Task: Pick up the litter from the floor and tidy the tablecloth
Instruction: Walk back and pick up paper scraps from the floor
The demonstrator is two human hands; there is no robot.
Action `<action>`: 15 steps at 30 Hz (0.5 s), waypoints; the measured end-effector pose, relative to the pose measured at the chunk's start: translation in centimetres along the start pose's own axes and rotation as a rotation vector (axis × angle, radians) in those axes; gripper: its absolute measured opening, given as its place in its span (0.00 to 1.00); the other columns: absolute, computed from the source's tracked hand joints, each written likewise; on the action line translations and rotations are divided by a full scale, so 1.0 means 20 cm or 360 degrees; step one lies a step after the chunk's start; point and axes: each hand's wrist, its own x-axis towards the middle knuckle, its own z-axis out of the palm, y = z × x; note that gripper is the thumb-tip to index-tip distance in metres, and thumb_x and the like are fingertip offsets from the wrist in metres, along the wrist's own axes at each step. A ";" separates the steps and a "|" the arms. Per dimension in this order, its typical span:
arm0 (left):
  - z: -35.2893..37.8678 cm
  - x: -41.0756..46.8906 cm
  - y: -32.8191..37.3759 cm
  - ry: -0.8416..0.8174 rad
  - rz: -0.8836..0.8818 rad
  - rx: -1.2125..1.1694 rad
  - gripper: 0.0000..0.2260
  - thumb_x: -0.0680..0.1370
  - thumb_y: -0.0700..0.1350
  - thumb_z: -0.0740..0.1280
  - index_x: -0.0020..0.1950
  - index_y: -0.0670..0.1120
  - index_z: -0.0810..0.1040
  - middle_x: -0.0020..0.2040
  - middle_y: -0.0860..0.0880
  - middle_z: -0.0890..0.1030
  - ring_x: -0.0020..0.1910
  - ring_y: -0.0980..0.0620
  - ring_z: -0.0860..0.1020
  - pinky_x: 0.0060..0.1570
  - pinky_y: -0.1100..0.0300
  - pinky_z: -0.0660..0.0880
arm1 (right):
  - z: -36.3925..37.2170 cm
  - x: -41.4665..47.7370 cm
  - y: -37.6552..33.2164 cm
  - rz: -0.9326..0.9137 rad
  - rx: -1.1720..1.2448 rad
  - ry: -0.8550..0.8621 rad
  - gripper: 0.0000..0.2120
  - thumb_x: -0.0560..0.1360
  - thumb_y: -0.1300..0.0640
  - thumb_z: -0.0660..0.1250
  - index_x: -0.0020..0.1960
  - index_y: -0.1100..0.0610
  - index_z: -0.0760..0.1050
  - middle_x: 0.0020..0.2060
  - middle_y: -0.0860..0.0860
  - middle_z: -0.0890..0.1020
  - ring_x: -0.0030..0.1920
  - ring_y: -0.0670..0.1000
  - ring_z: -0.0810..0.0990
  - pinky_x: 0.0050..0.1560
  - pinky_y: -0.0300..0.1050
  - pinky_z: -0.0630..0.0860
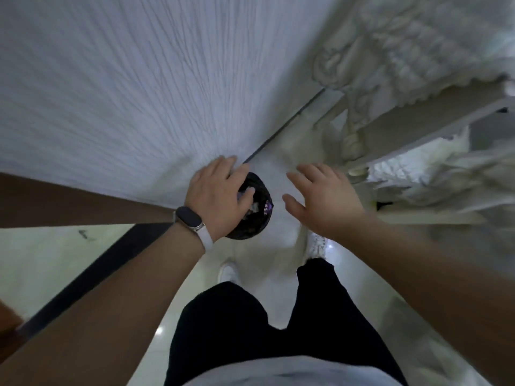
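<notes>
My left hand point(214, 196), with a watch on the wrist, hovers over the left side of a small black bin point(257, 215) on the pale floor. Its fingers are relaxed and spread, the thumb over the bin's opening. Crumpled litter point(252, 210) lies inside the bin. To the right of the bin, my right hand point(323, 199) is held out with the fingers spread and nothing in it. A white lace-edged tablecloth point(418, 51) drapes over ornate white furniture at the upper right, blurred.
A white ribbed wall point(125, 93) with a brown skirting point(69, 201) fills the left. A carved white table leg point(354, 140) stands right of the bin. My white shoes point(316, 246) and black trousers are below the hands. A dark stripe point(92, 271) crosses the glossy floor.
</notes>
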 end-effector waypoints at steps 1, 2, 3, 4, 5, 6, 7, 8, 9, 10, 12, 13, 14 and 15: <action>-0.06 -0.02 0.02 -0.0002 0.0047 0.0005 0.21 0.76 0.54 0.62 0.65 0.45 0.77 0.65 0.41 0.76 0.64 0.39 0.74 0.58 0.44 0.74 | -0.05 -0.06 -0.03 0.0077 0.0033 0.0039 0.25 0.75 0.40 0.56 0.61 0.55 0.77 0.59 0.55 0.80 0.59 0.60 0.77 0.56 0.55 0.75; -0.10 -0.03 0.03 0.0000 0.0087 0.0012 0.21 0.76 0.54 0.62 0.64 0.45 0.78 0.65 0.41 0.77 0.64 0.39 0.74 0.57 0.45 0.74 | -0.08 -0.11 -0.05 0.0137 0.0061 0.0060 0.25 0.75 0.40 0.56 0.61 0.55 0.77 0.59 0.55 0.80 0.59 0.60 0.77 0.56 0.56 0.75; -0.16 -0.04 0.06 0.0004 0.0139 0.0020 0.21 0.76 0.54 0.62 0.63 0.45 0.78 0.64 0.41 0.77 0.63 0.39 0.75 0.56 0.45 0.74 | -0.12 -0.17 -0.07 0.0199 0.0079 0.0083 0.25 0.75 0.40 0.56 0.61 0.55 0.77 0.59 0.55 0.80 0.59 0.60 0.77 0.56 0.55 0.75; -0.22 -0.05 0.09 0.0005 0.0210 0.0032 0.20 0.75 0.54 0.62 0.63 0.45 0.78 0.63 0.41 0.77 0.62 0.40 0.75 0.55 0.46 0.74 | -0.18 -0.25 -0.09 0.0266 0.0086 0.0118 0.25 0.75 0.40 0.56 0.61 0.55 0.77 0.58 0.54 0.80 0.59 0.60 0.77 0.55 0.55 0.75; -0.28 -0.06 0.13 0.0005 0.0274 0.0042 0.20 0.75 0.54 0.61 0.62 0.44 0.78 0.63 0.41 0.78 0.62 0.40 0.75 0.55 0.46 0.74 | -0.22 -0.31 -0.10 0.0325 0.0086 0.0145 0.25 0.75 0.40 0.56 0.61 0.55 0.77 0.58 0.53 0.80 0.59 0.59 0.77 0.55 0.54 0.75; -0.33 -0.07 0.18 0.0003 0.0335 0.0047 0.20 0.76 0.54 0.61 0.62 0.44 0.78 0.63 0.41 0.78 0.61 0.40 0.75 0.55 0.46 0.74 | -0.27 -0.38 -0.10 0.0380 0.0079 0.0172 0.25 0.75 0.40 0.56 0.61 0.55 0.77 0.58 0.53 0.80 0.59 0.59 0.77 0.55 0.54 0.74; -0.37 -0.07 0.22 -0.0003 0.0393 0.0047 0.21 0.76 0.54 0.60 0.62 0.45 0.78 0.63 0.41 0.78 0.61 0.41 0.75 0.55 0.46 0.74 | -0.31 -0.44 -0.10 0.0436 0.0073 0.0205 0.25 0.75 0.40 0.56 0.60 0.55 0.77 0.58 0.53 0.80 0.58 0.59 0.77 0.55 0.54 0.74; -0.40 -0.07 0.27 -0.0014 0.0444 0.0044 0.21 0.76 0.54 0.60 0.63 0.45 0.78 0.63 0.41 0.78 0.61 0.40 0.75 0.56 0.46 0.74 | -0.35 -0.51 -0.09 0.0494 0.0066 0.0247 0.25 0.75 0.40 0.56 0.60 0.55 0.78 0.57 0.53 0.80 0.57 0.59 0.78 0.54 0.54 0.75; -0.43 -0.07 0.33 -0.0022 0.0497 0.0035 0.22 0.76 0.55 0.59 0.64 0.45 0.78 0.64 0.41 0.78 0.61 0.40 0.76 0.57 0.46 0.74 | -0.39 -0.57 -0.08 0.0557 0.0055 0.0289 0.25 0.74 0.40 0.56 0.60 0.55 0.78 0.56 0.53 0.80 0.57 0.59 0.78 0.54 0.54 0.75; -0.45 -0.06 0.39 -0.0032 0.0556 0.0020 0.23 0.76 0.55 0.58 0.65 0.45 0.78 0.64 0.40 0.78 0.61 0.39 0.76 0.58 0.45 0.73 | -0.43 -0.64 -0.06 0.0623 0.0047 0.0331 0.24 0.74 0.40 0.56 0.59 0.55 0.78 0.55 0.53 0.80 0.56 0.59 0.78 0.54 0.54 0.75; -0.48 -0.07 0.52 -0.0016 0.0696 -0.0014 0.22 0.76 0.55 0.59 0.65 0.46 0.78 0.63 0.40 0.78 0.60 0.39 0.76 0.57 0.45 0.74 | -0.50 -0.78 -0.03 0.0746 0.0033 0.0429 0.24 0.74 0.41 0.57 0.57 0.56 0.79 0.53 0.53 0.81 0.55 0.59 0.78 0.53 0.53 0.75; -0.50 -0.08 0.60 0.0007 0.0770 -0.0021 0.22 0.76 0.54 0.60 0.65 0.46 0.78 0.63 0.40 0.78 0.60 0.39 0.77 0.56 0.45 0.74 | -0.52 -0.86 -0.02 0.0806 0.0013 0.0463 0.23 0.74 0.41 0.57 0.57 0.55 0.79 0.54 0.53 0.80 0.55 0.59 0.78 0.53 0.53 0.74; -0.51 -0.09 0.67 0.0031 0.0838 -0.0022 0.21 0.76 0.54 0.61 0.64 0.46 0.79 0.63 0.41 0.78 0.60 0.39 0.77 0.55 0.45 0.74 | -0.54 -0.94 0.00 0.0861 -0.0012 0.0487 0.23 0.74 0.41 0.57 0.58 0.55 0.79 0.54 0.52 0.80 0.55 0.59 0.78 0.53 0.52 0.74; -0.52 -0.11 0.75 0.0044 0.0905 -0.0024 0.20 0.76 0.53 0.62 0.64 0.46 0.79 0.63 0.41 0.78 0.60 0.40 0.77 0.55 0.45 0.74 | -0.56 -1.03 0.01 0.0916 -0.0028 0.0511 0.23 0.74 0.41 0.57 0.58 0.55 0.79 0.54 0.52 0.80 0.56 0.58 0.78 0.53 0.51 0.74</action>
